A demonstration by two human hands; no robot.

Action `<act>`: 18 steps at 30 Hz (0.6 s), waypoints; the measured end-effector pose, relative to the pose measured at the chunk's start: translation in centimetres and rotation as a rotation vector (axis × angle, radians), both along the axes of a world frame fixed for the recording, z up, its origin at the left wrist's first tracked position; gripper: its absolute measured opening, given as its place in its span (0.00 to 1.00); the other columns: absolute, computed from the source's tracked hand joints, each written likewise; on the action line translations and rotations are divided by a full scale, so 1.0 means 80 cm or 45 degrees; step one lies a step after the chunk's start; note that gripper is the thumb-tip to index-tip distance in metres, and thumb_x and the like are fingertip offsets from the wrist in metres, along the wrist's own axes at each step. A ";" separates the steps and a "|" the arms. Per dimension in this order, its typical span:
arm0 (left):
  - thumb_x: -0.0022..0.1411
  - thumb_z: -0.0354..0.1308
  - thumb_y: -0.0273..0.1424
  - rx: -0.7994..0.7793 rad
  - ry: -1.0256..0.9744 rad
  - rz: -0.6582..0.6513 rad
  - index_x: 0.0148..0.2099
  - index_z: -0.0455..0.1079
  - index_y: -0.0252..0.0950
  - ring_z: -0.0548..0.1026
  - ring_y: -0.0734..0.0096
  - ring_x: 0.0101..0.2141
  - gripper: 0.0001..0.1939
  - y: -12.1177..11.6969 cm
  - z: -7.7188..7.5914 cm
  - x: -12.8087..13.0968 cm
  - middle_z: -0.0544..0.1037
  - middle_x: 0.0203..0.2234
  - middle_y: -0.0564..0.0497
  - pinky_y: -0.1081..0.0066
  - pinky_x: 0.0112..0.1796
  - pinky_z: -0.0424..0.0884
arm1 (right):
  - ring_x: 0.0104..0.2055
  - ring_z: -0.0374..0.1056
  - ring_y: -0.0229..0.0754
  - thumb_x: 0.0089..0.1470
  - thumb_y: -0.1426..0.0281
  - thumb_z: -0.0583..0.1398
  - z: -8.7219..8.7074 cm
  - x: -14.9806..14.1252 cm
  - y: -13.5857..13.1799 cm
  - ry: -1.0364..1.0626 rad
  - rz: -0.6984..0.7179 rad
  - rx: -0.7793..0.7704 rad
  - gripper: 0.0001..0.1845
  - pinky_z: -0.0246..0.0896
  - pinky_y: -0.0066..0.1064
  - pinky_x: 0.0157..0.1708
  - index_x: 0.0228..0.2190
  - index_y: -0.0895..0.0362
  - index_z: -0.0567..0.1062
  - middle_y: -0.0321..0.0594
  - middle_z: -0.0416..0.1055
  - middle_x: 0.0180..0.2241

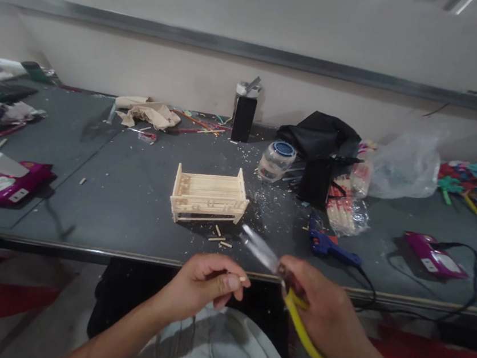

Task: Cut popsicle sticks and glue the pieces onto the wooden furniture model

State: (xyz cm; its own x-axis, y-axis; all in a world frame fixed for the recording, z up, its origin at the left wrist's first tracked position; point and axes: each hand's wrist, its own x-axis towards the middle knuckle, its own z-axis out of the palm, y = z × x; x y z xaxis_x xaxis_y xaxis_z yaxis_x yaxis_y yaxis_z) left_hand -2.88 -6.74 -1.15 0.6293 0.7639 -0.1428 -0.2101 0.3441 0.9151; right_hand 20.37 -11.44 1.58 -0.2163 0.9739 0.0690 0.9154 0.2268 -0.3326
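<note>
My left hand [204, 287] is closed in a pinch on a short wooden stick piece, held over my lap just below the table edge. My right hand [322, 315] grips yellow-handled scissors [272, 263], whose blades are blurred and point up-left toward the stick. A small bed-like frame built of wooden sticks [208, 194] stands on the grey table [124, 200] just beyond both hands. A few cut stick bits [220, 237] lie in front of it.
A blue glue gun [328, 245] lies right of the frame, beside packs of sticks [343, 205]. A black bottle [244, 113], a clear jar [275, 160], a black bag [321, 136], a plastic bag [406, 163] and magenta packets [9, 184] are spread about the table.
</note>
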 end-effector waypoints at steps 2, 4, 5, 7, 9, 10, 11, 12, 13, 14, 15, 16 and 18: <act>0.56 0.63 0.39 -0.055 0.011 0.050 0.38 0.74 0.32 0.66 0.82 0.17 0.14 0.001 0.000 0.000 0.74 0.24 0.51 0.78 0.21 0.59 | 0.32 0.71 0.42 0.52 0.73 0.54 -0.003 0.013 0.011 -0.030 -0.219 -0.002 0.17 0.63 0.30 0.30 0.45 0.52 0.69 0.37 0.74 0.33; 0.55 0.63 0.40 -0.086 0.045 0.126 0.38 0.73 0.32 0.66 0.83 0.17 0.15 0.004 0.001 0.000 0.74 0.24 0.52 0.78 0.20 0.59 | 0.31 0.72 0.43 0.52 0.70 0.55 -0.011 0.024 0.021 -0.094 -0.369 -0.031 0.16 0.64 0.32 0.30 0.45 0.53 0.70 0.37 0.74 0.31; 0.55 0.63 0.40 -0.096 0.069 0.159 0.38 0.73 0.32 0.65 0.84 0.16 0.16 0.005 0.001 0.000 0.74 0.24 0.53 0.79 0.19 0.58 | 0.32 0.72 0.43 0.52 0.68 0.56 -0.016 0.026 0.024 -0.102 -0.393 -0.048 0.17 0.65 0.33 0.31 0.46 0.54 0.70 0.38 0.74 0.32; 0.56 0.61 0.42 -0.097 0.119 0.194 0.41 0.72 0.32 0.63 0.84 0.14 0.17 0.006 0.002 0.001 0.73 0.22 0.54 0.79 0.17 0.57 | 0.34 0.72 0.43 0.52 0.67 0.57 -0.026 0.024 0.028 -0.075 -0.358 -0.064 0.21 0.67 0.34 0.34 0.49 0.56 0.69 0.41 0.74 0.36; 0.59 0.59 0.43 -0.064 0.178 0.183 0.42 0.70 0.32 0.63 0.84 0.14 0.18 0.008 0.002 0.003 0.72 0.20 0.55 0.80 0.16 0.56 | 0.38 0.72 0.43 0.54 0.66 0.56 -0.032 0.017 0.029 -0.062 -0.271 -0.036 0.24 0.67 0.34 0.38 0.52 0.58 0.66 0.44 0.74 0.41; 0.60 0.57 0.43 -0.043 0.206 0.170 0.43 0.69 0.33 0.63 0.83 0.14 0.18 0.008 0.002 0.004 0.71 0.19 0.56 0.80 0.16 0.55 | 0.39 0.72 0.44 0.55 0.66 0.56 -0.032 0.014 0.029 -0.088 -0.229 -0.007 0.24 0.67 0.36 0.39 0.53 0.58 0.66 0.45 0.74 0.42; 0.61 0.56 0.43 -0.025 0.228 0.160 0.43 0.69 0.33 0.64 0.83 0.14 0.18 0.009 0.002 0.005 0.71 0.19 0.56 0.80 0.16 0.56 | 0.41 0.71 0.45 0.57 0.66 0.55 -0.031 0.014 0.029 -0.132 -0.202 0.041 0.23 0.67 0.37 0.41 0.53 0.58 0.66 0.46 0.74 0.42; 0.61 0.55 0.43 -0.012 0.237 0.153 0.43 0.69 0.33 0.64 0.83 0.14 0.18 0.009 0.001 0.005 0.71 0.19 0.56 0.80 0.17 0.56 | 0.42 0.71 0.47 0.58 0.66 0.54 -0.028 0.017 0.029 -0.177 -0.200 0.115 0.22 0.67 0.39 0.42 0.53 0.58 0.67 0.47 0.74 0.42; 0.62 0.55 0.43 -0.009 0.231 0.156 0.43 0.69 0.34 0.64 0.82 0.15 0.17 0.009 0.001 0.006 0.71 0.20 0.56 0.80 0.17 0.57 | 0.43 0.71 0.48 0.58 0.66 0.53 -0.025 0.025 0.030 -0.221 -0.221 0.201 0.21 0.66 0.41 0.44 0.52 0.58 0.69 0.48 0.74 0.43; 0.61 0.55 0.43 -0.005 0.212 0.171 0.43 0.69 0.34 0.66 0.81 0.16 0.17 0.010 0.001 0.006 0.72 0.21 0.55 0.80 0.18 0.59 | 0.44 0.70 0.50 0.59 0.67 0.52 -0.022 0.037 0.030 -0.268 -0.266 0.284 0.20 0.65 0.43 0.46 0.51 0.59 0.69 0.49 0.74 0.43; 0.61 0.56 0.43 0.006 0.191 0.199 0.42 0.69 0.34 0.67 0.80 0.18 0.16 0.010 0.001 0.006 0.73 0.23 0.53 0.79 0.19 0.61 | 0.45 0.70 0.51 0.59 0.68 0.52 -0.020 0.053 0.032 -0.302 -0.329 0.370 0.20 0.64 0.43 0.47 0.51 0.60 0.69 0.50 0.74 0.43; 0.60 0.58 0.42 0.034 0.175 0.237 0.40 0.71 0.34 0.69 0.79 0.21 0.15 0.011 0.002 0.006 0.74 0.26 0.51 0.78 0.21 0.63 | 0.47 0.69 0.52 0.57 0.70 0.51 -0.020 0.071 0.033 -0.353 -0.384 0.417 0.22 0.62 0.45 0.48 0.53 0.62 0.67 0.52 0.73 0.45; 0.57 0.61 0.39 0.127 0.162 0.333 0.36 0.74 0.33 0.72 0.75 0.28 0.13 0.012 0.004 0.006 0.74 0.34 0.47 0.77 0.25 0.66 | 0.47 0.68 0.56 0.53 0.73 0.52 -0.025 0.107 0.039 -0.443 -0.411 0.383 0.28 0.63 0.49 0.46 0.56 0.64 0.64 0.55 0.71 0.45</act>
